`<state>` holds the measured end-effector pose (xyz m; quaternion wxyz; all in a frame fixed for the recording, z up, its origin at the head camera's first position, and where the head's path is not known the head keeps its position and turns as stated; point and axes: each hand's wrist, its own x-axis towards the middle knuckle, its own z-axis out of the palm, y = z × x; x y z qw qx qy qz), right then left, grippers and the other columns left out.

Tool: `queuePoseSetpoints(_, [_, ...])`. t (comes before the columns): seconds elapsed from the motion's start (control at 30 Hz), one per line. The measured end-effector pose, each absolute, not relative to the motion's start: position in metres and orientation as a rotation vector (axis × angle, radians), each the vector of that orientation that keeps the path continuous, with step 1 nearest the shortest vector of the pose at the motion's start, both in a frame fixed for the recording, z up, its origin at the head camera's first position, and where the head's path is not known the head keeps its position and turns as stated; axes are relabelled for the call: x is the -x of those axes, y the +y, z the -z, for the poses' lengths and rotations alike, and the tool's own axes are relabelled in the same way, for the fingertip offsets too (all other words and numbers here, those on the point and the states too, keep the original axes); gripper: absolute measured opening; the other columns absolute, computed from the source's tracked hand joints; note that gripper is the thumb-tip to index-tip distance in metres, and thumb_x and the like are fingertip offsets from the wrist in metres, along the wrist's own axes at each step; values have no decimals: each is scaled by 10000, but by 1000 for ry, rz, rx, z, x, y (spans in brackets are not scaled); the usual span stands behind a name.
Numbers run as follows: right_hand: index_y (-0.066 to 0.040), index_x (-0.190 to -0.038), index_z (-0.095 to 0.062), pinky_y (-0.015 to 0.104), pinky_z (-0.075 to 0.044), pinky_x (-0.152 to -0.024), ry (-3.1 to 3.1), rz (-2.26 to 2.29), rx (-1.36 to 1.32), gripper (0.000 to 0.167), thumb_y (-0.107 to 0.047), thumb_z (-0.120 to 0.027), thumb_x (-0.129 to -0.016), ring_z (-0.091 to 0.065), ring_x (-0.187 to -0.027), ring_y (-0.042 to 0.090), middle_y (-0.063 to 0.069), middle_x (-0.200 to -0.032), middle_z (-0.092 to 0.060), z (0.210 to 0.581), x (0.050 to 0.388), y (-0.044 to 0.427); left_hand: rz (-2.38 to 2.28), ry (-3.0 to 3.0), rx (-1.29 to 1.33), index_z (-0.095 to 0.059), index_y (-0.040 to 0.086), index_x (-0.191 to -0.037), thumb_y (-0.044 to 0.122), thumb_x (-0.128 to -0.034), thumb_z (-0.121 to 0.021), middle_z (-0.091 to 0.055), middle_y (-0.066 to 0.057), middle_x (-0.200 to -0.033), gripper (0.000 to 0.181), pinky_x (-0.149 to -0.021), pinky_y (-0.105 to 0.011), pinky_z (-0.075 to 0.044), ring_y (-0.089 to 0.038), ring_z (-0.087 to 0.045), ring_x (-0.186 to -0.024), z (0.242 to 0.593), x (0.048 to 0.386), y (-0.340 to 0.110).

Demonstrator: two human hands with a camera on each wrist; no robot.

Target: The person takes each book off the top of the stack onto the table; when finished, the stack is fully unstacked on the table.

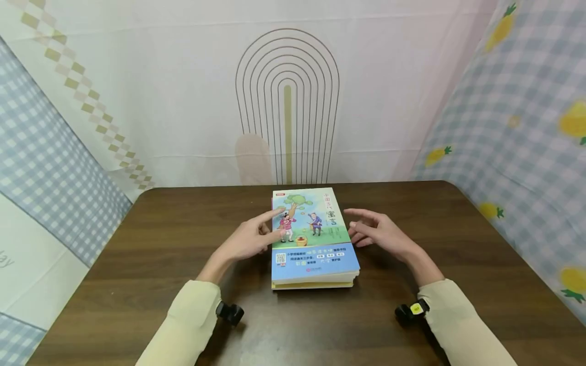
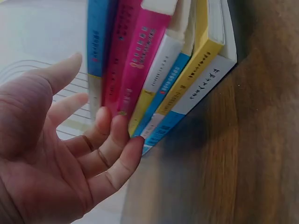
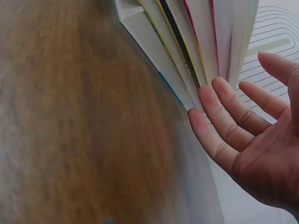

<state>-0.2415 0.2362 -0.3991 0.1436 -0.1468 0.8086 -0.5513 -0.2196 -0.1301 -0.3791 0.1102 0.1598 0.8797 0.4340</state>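
A stack of several books (image 1: 316,259) lies on the brown table, the top cover showing two figures under a tree. My left hand (image 1: 249,236) is at the stack's left side, thumb and index finger over the cover's edge. In the left wrist view the left hand (image 2: 56,154) has its fingertips against the coloured spines (image 2: 140,60). My right hand (image 1: 382,234) is beside the stack's right side, fingers loosely bent. The right wrist view has the right hand (image 3: 252,130) with fingertips at the page edges (image 3: 205,37); whether they touch is unclear.
The brown table (image 1: 183,218) extends on both sides and in front of the stack. Behind it hangs a pale cloth (image 1: 380,91) with an arch pattern. Checked cloths hang at left (image 1: 46,132) and right (image 1: 517,168). Each wrist wears a small black camera.
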Motion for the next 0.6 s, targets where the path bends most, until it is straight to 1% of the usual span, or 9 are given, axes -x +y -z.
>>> queuePoseSetpoints(0.1, [-78,-1604,-437,373,-655,-865,2319,1603,424,597,-291,-627,-1080,-761,-964,245,148,-1101,-737,400,243,237,-1320,2527,-448,-484,283,-1601,358,-994,-750,-583,-71,-789,667,-603,-286,-508,-173,-563,-611,381,227,-127])
queuePoseSetpoints(0.23, [-64,-1604,-432,380,-655,-864,2305,1641,442,601,-270,-633,-1077,-763,-972,302,187,-1102,-734,402,244,238,-1386,2468,-411,-507,289,-1587,322,-972,-785,-536,-51,-745,675,-577,-276,-500,-162,-520,-572,386,229,-127])
queuePoseSetpoints(0.4, [-45,-1595,-441,373,-655,-865,2300,1658,461,587,-247,-632,-1078,-754,-999,353,244,-1141,-712,403,244,239,-1422,2453,-413,-502,280,-1591,313,-971,-789,-528,-37,-715,685,-572,-280,-518,-158,-529,-558,389,228,-130])
queuePoseSetpoints(0.6, [-39,-1585,-452,378,-654,-879,2291,1651,473,565,-226,-624,-1080,-749,-1009,335,259,-1177,-692,403,243,238,-1476,2408,-379,-483,247,-1604,278,-977,-782,-554,-32,-679,695,-572,-293,-548,-154,-566,-563,392,224,-138])
